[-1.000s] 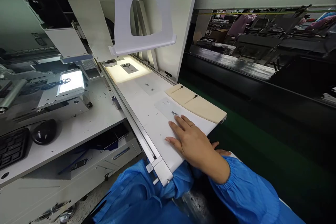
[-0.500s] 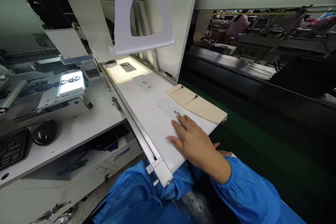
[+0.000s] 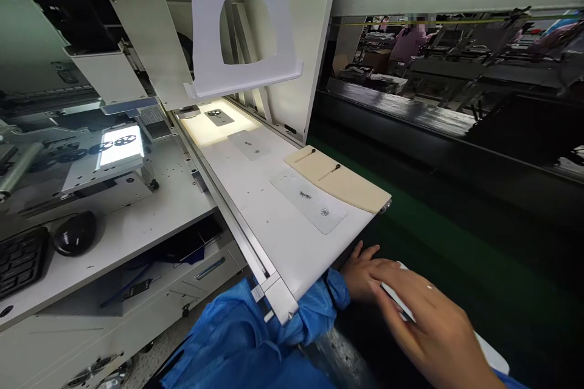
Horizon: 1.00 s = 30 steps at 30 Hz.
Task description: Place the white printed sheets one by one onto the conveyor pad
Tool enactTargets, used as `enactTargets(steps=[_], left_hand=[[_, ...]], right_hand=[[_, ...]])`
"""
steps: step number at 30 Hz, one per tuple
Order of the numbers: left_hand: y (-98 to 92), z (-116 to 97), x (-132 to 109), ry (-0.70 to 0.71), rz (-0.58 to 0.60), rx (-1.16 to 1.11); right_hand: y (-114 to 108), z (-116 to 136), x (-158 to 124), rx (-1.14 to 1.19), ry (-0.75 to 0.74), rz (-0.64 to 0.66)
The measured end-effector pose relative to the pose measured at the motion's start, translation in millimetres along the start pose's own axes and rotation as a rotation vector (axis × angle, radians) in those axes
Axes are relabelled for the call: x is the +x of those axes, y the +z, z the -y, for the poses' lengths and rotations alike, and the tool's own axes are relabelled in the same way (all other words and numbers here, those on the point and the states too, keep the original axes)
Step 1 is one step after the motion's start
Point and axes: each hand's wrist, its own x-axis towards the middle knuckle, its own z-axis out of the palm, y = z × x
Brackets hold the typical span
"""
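A clear rectangular sheet (image 3: 296, 202) with small dark prints lies on the white belt (image 3: 274, 249), beside the cream curved guide plate (image 3: 344, 181). Past the belt's near end, my left hand (image 3: 362, 270) reaches out from under it with its fingers apart; whether it touches anything is hidden. My right hand (image 3: 429, 316) is off the belt at the lower right, over a white and dark object (image 3: 398, 299) that shows partly beneath it. Its fingers are partly blurred and overlap my left hand, so its grip is unclear.
Further up the belt lie another clear sheet (image 3: 246, 144) and a printed one (image 3: 219, 117) under bright light. A white stand (image 3: 249, 76) hangs above. To the left are a black mouse (image 3: 74, 233), a keyboard (image 3: 22, 264) and machine parts. A person in pink (image 3: 407, 45) is far behind.
My right hand has left the clear sheet and moved right and down, off the belt. The whole sheet now shows. More of my left hand is visible.
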Motion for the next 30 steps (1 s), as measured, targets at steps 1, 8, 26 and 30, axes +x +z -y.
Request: enactTargets(steps=[1, 8, 26, 30], left_hand=[[-1.7, 0, 1, 0.001, 0.027, -0.021], [-12.6, -5, 3, -0.024, 0.089, -0.091], [-1.7, -4, 8, -0.052, 0.064, -0.144], [0.1, -4, 7, -0.055, 0.052, -0.138]], right_hand=[[-3, -11, -15, -0.048, 0.067, -0.002], [7, -73, -111, -0.257, 0.378, 0.109], [11, -82, -117, -0.178, 0.761, 0.391], [10, -78, -113, -0.194, 0.785, 0.410]])
